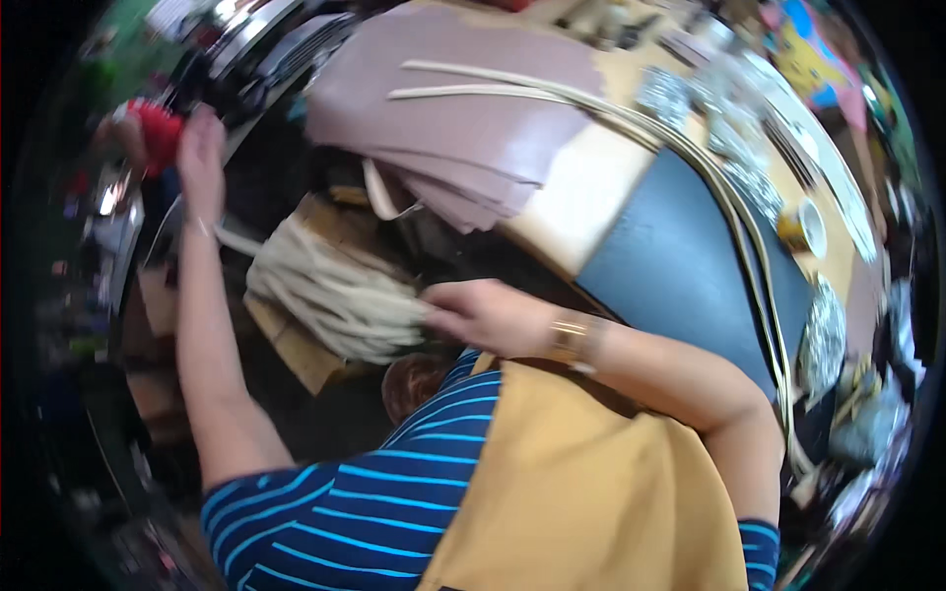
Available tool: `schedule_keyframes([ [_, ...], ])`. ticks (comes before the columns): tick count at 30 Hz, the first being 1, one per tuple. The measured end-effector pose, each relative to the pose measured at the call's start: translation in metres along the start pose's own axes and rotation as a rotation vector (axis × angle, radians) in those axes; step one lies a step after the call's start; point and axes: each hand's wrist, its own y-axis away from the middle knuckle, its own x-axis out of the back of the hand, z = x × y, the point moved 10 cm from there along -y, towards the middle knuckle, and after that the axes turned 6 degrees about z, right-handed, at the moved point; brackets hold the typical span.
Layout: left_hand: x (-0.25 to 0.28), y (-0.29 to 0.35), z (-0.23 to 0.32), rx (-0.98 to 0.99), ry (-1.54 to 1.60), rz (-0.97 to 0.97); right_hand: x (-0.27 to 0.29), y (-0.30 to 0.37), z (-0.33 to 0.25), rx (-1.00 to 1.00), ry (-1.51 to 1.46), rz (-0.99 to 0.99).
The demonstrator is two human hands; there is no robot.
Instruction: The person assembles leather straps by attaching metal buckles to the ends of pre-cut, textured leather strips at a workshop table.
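Apparently the cords (330,291) at centre-left are bundled, anything left undone unclear; right hand (473,313) pinches their end, blurred left hand (201,163), upper left, can't be told.

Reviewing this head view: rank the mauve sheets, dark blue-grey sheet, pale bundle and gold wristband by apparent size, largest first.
1. Mauve sheets, taken as one stack
2. Dark blue-grey sheet
3. Pale bundle
4. Gold wristband
Apparent size only; nearness to the camera may differ.

L arm (209,335) near-straight fwd, L hand (202,153) blurry; R arm (680,379) bent, R fingers (448,295) curled.
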Motion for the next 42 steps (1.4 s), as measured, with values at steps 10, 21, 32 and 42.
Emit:
schedule_keyframes([
  [10, -0.189, 0.412, 0.106, 0.358, 0.133, -1.0, 0.023, 0.062, 0.078, 0.179, 0.298, 0.045],
  [21, -0.257, 0.511, -0.005, -0.02, -0.686, -1.546, 0.219, 0.301, 0.176, -0.068, 0.118, 1.128],
  [32, -0.252, 0.494, 0.024, -0.24, -0.558, -1.158, 0.223, 0.338, 0.21, -0.429, 0.454, 1.35],
  [42, -0.253, 0.308, 0.282, 0.121, 0.66, -0.86, 0.184, 0.284, 0.117, -0.028, 0.215, 1.201],
])
